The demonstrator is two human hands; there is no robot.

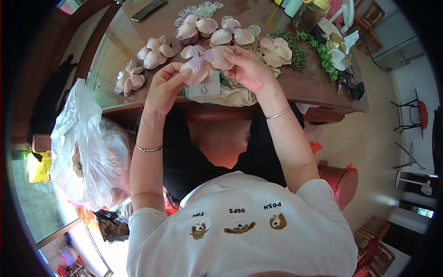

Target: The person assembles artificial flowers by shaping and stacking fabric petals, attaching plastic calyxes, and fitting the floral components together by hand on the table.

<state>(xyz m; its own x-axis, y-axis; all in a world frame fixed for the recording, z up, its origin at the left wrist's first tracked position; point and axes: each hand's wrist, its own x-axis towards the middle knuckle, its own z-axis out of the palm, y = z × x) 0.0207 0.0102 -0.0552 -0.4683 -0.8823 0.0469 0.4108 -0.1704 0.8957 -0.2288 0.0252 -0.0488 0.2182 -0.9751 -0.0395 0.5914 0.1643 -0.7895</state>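
Note:
Between both hands is an artificial flower (pixel 199 61) with pale pink-white petals tinged purple, held above the table's near edge. My left hand (pixel 167 87) pinches its lower left petal with thumb and fingers. On the other side, my right hand (pixel 249 69) grips the right petal. Under the flower lie a flat grey card (pixel 208 86) and a beige cloth (pixel 235 96) with a green edge. Similar flowers sit around it: two at the left (pixel 157 52), with the lower one (pixel 130 78) nearer the edge, several petal clusters (pixel 196 28) behind, and a cream flower (pixel 276 51) at right.
White lacy plastic pieces (pixel 205 9) lie at the back of the glass-topped table (pixel 115 51). Thin green stems (pixel 295 53), leafy garland (pixel 325 57), a jar (pixel 309 15) and keys (pixel 342 87) are at right. A plastic bag (pixel 87 147) stands left; a red bin (pixel 339 182) stands right.

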